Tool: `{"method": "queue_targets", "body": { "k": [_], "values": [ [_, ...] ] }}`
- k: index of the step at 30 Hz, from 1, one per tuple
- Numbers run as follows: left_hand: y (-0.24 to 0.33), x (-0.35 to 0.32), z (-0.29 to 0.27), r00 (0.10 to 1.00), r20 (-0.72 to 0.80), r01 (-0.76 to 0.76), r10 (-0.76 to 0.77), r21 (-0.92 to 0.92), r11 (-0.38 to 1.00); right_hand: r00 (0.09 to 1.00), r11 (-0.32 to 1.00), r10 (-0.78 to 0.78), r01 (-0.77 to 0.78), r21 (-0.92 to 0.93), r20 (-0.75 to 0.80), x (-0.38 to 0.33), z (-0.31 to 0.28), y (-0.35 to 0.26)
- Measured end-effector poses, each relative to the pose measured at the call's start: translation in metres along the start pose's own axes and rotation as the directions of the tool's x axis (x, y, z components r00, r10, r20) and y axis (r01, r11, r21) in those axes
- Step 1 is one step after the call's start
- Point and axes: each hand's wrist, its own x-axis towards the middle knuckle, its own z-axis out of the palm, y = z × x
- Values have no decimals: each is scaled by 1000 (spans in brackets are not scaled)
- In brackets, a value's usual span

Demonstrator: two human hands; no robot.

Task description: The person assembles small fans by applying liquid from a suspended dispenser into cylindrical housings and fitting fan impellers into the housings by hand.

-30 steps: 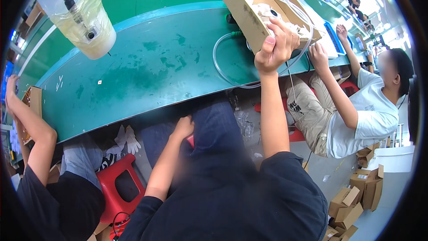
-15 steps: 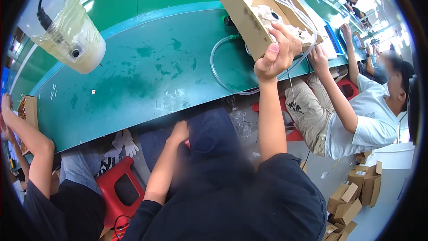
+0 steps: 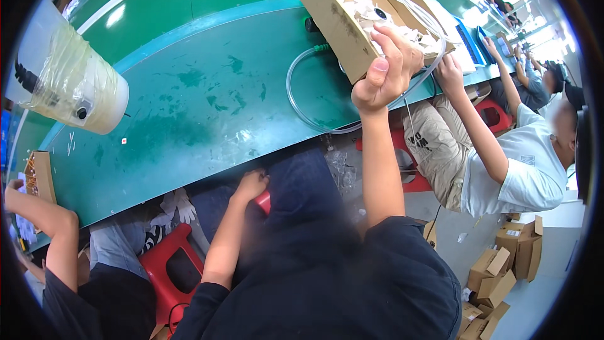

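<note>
One cardboard box (image 3: 343, 16) of white parts, tilted at far edge of green surface (image 3: 189, 101); right hand (image 3: 385, 69) clamps its near corner, thumb on wall. Left hand (image 3: 250, 186) curled on lap, holding nothing visible. Step: repositioning box; next needs steady grip, clear tubing (image 3: 302, 107) avoided

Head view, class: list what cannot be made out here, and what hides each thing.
- Left hand: fingertips reach under the green table; its edge hides what they touch.
- Cardboard box: top edge of the picture cuts it off; the white parts inside are too small to identify.
- Right hand: grips the box's near corner, hiding it.
</note>
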Motion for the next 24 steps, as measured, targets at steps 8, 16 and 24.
{"method": "queue_targets", "body": {
  "k": [8,16,24],
  "values": [
    [-7,2,7,999,-41,-31,30,-39,999,1000,1000,-11,12,6,-12,0,1,1],
    [-2,3,5,1000,2,2,-2,31,1000,999,1000,-12,12,1,-44,-1,3,1],
    [0,-1,-4,999,27,43,-43,-4,999,998,998,-50,51,32,-44,-2,1,3]
  ]
}}
